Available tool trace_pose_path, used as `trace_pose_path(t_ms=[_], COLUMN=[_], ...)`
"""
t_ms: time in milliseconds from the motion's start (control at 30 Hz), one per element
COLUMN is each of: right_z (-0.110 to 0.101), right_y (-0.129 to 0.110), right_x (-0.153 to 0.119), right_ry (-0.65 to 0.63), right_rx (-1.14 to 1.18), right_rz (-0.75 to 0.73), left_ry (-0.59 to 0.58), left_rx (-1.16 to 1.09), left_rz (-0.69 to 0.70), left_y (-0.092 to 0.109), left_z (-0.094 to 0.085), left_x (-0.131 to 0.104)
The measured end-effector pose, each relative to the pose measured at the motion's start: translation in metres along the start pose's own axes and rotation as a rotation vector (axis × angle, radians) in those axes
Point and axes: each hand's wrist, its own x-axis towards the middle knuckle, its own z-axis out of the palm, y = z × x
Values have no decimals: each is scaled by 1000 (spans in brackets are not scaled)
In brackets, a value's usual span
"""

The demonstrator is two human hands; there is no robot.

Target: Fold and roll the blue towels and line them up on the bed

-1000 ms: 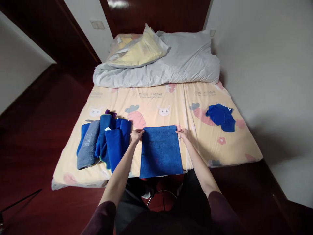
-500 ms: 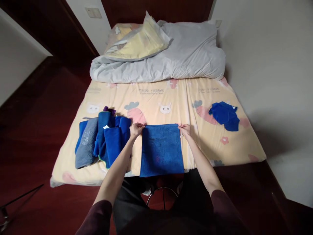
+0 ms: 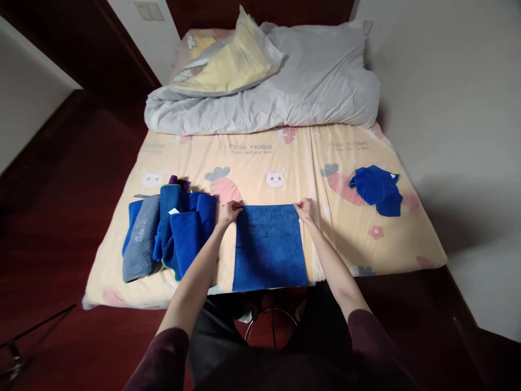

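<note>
strip along far edge of cloth (image 3: 268, 247), seen a second ago, no longer shows; reads flat, squared up now. left hand (image 3: 230, 212) pinching far-left corner, right hand (image 3: 304, 209) far-right. cloth at bed's (image 3: 260, 165) near edge; towel pile (image 3: 185, 236) on bed's left, rag (image 3: 376, 187) on bed's right.

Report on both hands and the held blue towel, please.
Left hand and right hand: pinching far corners. Blue towel: spread out on bed. Cloth pile: off to its left.
</note>
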Motion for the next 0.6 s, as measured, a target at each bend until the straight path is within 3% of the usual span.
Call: trace_pose_path(t_ms=[267,500,600], right_z=[-2,-11,-12], right_y=[-18,-29,-35], right_x=[9,17,20], right_ry=[-292,-527,-426], right_rx=[-273,-334,-356], right_rz=[-20,73,76], left_ry=[-238,-275,-204], left_rx=[329,383,337], left_rz=[104,151,139], left_y=[11,16,17], left_z=[-13,-20,-22], left_x=[16,28,31])
